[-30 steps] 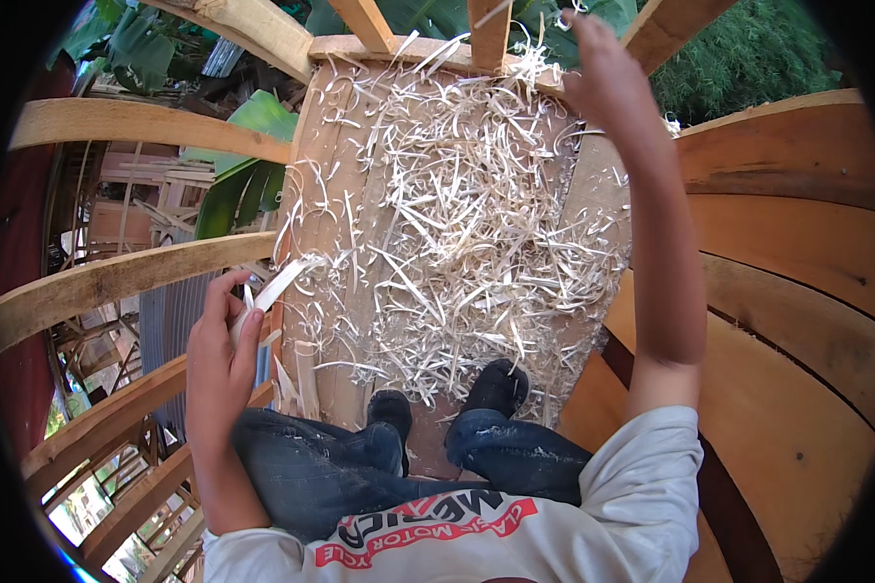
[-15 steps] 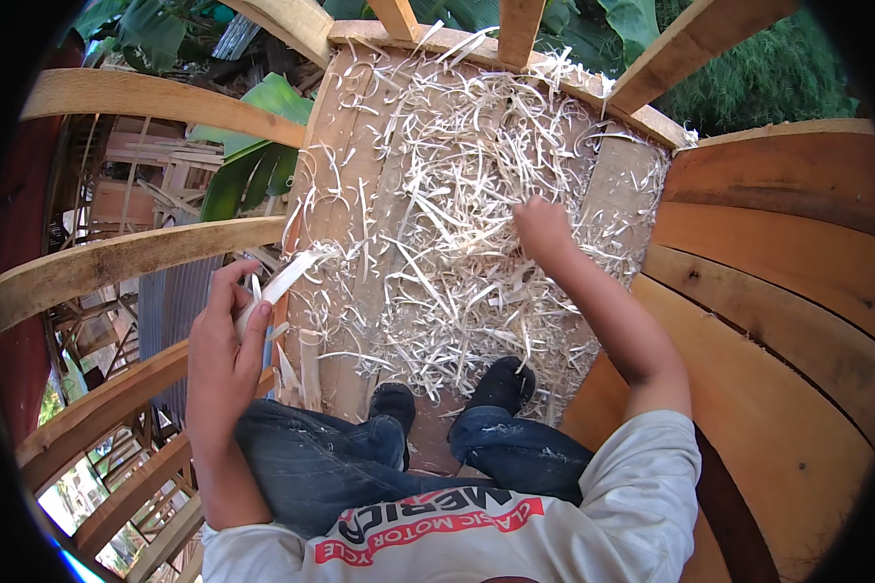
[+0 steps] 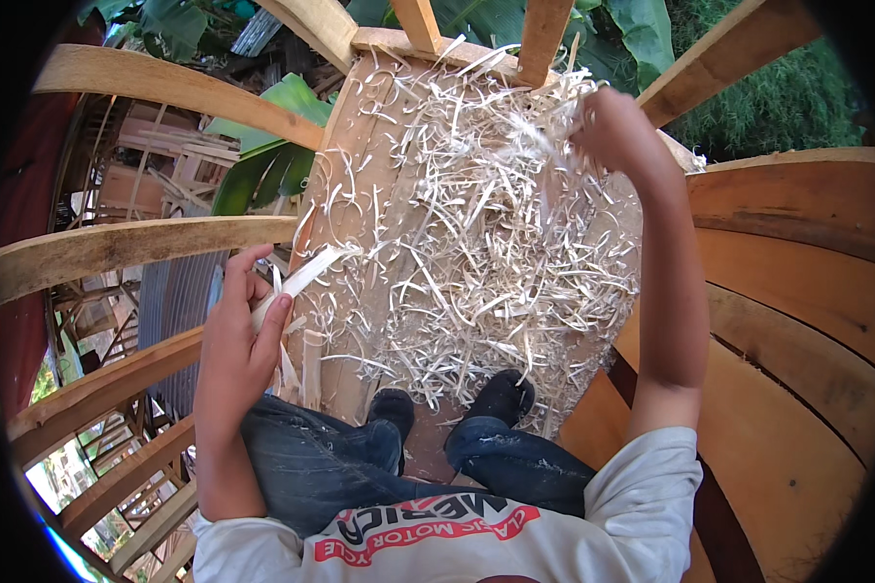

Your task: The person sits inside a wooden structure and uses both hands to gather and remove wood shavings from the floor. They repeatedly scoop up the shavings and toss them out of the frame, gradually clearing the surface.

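My left hand [image 3: 238, 335] is closed on a pale strip of wood shaving [image 3: 301, 275] at the left edge of a plank floor [image 3: 355, 223]. A thick heap of wood shavings [image 3: 476, 243] covers that floor ahead of my black shoes [image 3: 501, 396]. My right hand [image 3: 617, 131] is raised over the far right of the heap, fingers closed on a small bunch of shavings; the grip itself is blurred.
Curved wooden ribs [image 3: 136, 243] arc on the left, with open gaps down to ground and scrap wood below. Broad curved planks [image 3: 807, 291] form a wall on the right. Upright posts [image 3: 544, 34] and green leaves [image 3: 272, 165] stand beyond the floor's far end.
My right hand rose from the middle of the heap to its far right end, lifting shavings. My left hand stayed by the floor's left edge with its strip.
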The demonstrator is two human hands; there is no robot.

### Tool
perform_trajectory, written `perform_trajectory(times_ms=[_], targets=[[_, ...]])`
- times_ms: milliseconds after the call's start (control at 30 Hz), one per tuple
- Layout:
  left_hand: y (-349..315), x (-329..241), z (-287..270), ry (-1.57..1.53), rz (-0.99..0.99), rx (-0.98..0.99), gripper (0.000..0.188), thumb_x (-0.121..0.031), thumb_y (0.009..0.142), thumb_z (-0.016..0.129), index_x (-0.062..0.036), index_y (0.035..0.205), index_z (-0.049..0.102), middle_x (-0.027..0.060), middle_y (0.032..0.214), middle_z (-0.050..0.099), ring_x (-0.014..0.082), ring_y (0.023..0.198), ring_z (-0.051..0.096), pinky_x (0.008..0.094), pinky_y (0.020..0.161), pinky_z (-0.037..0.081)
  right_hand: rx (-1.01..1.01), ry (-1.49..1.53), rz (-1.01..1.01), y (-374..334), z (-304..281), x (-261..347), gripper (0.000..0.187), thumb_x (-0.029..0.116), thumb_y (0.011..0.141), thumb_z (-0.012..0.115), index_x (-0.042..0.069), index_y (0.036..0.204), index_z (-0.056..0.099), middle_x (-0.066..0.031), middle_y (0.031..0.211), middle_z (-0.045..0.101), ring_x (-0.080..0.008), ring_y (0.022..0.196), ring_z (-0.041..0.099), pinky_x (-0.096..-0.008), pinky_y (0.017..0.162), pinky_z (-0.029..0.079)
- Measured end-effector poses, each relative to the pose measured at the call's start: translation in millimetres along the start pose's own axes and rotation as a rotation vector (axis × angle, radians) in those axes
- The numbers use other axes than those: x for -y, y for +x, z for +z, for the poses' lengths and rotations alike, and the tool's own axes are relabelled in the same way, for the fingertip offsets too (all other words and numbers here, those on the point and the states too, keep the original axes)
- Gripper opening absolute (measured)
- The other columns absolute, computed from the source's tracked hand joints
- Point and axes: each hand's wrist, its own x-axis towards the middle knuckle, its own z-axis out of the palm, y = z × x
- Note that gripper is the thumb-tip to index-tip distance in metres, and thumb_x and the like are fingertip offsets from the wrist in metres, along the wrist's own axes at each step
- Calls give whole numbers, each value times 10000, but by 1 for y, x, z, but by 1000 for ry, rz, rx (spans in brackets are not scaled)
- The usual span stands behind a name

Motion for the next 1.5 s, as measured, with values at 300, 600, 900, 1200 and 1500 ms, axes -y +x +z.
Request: perform_trajectory(times_ms=[300, 600, 900, 1200, 1500], targets=[[2, -3, 5, -45, 1, 1, 425, -63, 937, 571, -47, 1339, 433, 100, 766, 470, 231, 685, 497, 338, 670, 424, -185, 227, -1, 33, -37, -46, 190, 153, 849, 732, -9, 931, 677, -54, 649, 640, -112, 497, 569, -299, 423, 457], [0, -8, 2, -55, -47, 27, 426, -73, 940, 571, -47, 1341, 431, 108, 775, 494, 235, 697, 511, 353, 684, 426, -578, 143, 70, 63, -5, -70, 453, 245, 779, 755, -35, 1114, 633, -189, 972, 716, -320, 854, 710, -412, 771, 560], [2, 0, 6, -41, 26, 34, 435, -71, 937, 566, -56, 1348, 425, 119, 800, 499, 266, 694, 517, 359, 674, 428, 133, 375, -131, -21, 22, 8, 822, 449, 785, 788, 91, 1434, 433, -246, 1308, 579, -385, 1138, 618, -461, 946, 519], [1, -12, 15, -169, 11, 331, 492, -26, 944, 523, -24, 1405, 352, 62, 848, 459, 148, 783, 461, 285, 742, 400, 370, 562, -674, -118, 120, 108, 460, 350, 898, 681, 55, 1233, 571, -173, 947, 665, -307, 788, 687, -415, 707, 545], [-2, -9, 11, 17, 106, 298, 627, -146, 917, 623, -43, 1465, 335, 187, 1204, 530, 312, 1047, 551, 389, 957, 439, 795, 463, -31, -17, 64, 18, 302, 257, 980, 595, -17, 853, 619, -75, 647, 626, -131, 510, 625, -252, 447, 516]])
